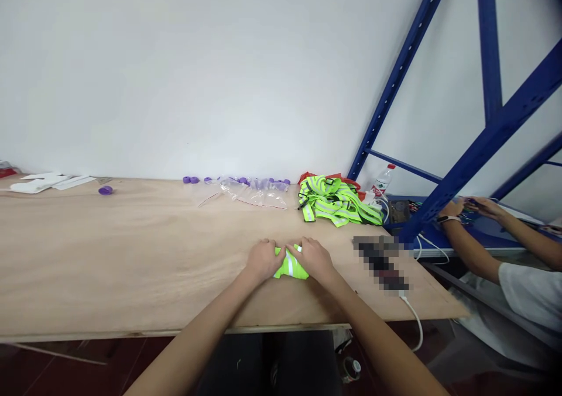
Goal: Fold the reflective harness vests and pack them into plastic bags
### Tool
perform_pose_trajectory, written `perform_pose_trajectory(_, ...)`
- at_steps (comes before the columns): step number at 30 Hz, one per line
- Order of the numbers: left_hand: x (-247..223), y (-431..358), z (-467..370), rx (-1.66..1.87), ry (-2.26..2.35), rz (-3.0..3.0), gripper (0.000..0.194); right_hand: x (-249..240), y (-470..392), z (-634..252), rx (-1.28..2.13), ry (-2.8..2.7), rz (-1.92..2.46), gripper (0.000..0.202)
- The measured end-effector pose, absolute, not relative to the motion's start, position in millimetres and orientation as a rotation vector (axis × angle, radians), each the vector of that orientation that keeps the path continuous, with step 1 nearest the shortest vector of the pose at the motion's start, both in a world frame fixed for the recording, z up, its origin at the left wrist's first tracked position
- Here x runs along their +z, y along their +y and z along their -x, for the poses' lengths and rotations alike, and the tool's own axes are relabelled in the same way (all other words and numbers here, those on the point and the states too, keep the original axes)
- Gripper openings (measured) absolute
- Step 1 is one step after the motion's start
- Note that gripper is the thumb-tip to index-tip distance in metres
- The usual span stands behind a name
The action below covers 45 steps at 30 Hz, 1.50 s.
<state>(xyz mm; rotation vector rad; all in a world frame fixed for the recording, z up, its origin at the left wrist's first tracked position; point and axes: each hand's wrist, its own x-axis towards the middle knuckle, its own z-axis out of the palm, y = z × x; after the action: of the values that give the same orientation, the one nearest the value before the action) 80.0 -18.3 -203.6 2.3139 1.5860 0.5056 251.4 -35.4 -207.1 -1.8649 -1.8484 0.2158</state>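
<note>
A folded neon-yellow reflective strap [290, 265] is pinched between the curled, nearly closed fingers of the left hand [265, 260] and right hand [314, 258], at the near edge of the wooden desk [144, 255].

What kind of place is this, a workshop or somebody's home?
Probably a small workshop or packing room: reflective green straps heaped on a long wooden table, clear plastic bags by the wall, and a co-worker's hands busy at a blue bench nearby.
</note>
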Motion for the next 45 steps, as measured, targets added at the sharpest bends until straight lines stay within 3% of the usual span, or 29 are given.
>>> perform_pose_trajectory(11, -214.0, -25.5, -76.0, 0.900, 1.420, -2.205, 0.023, -215.4, -59.6, -230.0, 0.764, -1.318, 1.481, 0.044)
perform_pose_trajectory(20, -208.3, -24.5, -74.5, 1.093, 1.133, -2.162, 0.035, -208.1, -66.1, -221.6, 1.120, -1.113, 1.184, 0.051)
perform_pose_trajectory(25, -195.2, -23.3, -72.0, 1.110, 1.060, -2.115, 0.031, -195.8, -63.9, -223.5, 1.302, -1.196, 1.069, 0.053)
perform_pose_trajectory(32, -178.1, -4.3, -69.4, 1.227, 1.062, -2.016, 0.017, -178.5, -46.0, -223.9, 1.264, -1.169, 1.119, 0.044)
perform_pose_trajectory(38, -174.1, 6.9, -63.5, 1.232, 0.999, -1.832, 0.027, -172.4, -24.4, -223.3, 1.296, -1.030, 1.099, 0.054)
perform_pose_trajectory(45, -163.8, 9.9, -55.1, 1.216, 1.163, -1.764, 0.033, -156.1, -6.1, -217.3, 1.106, -1.407, 1.097, 0.052)
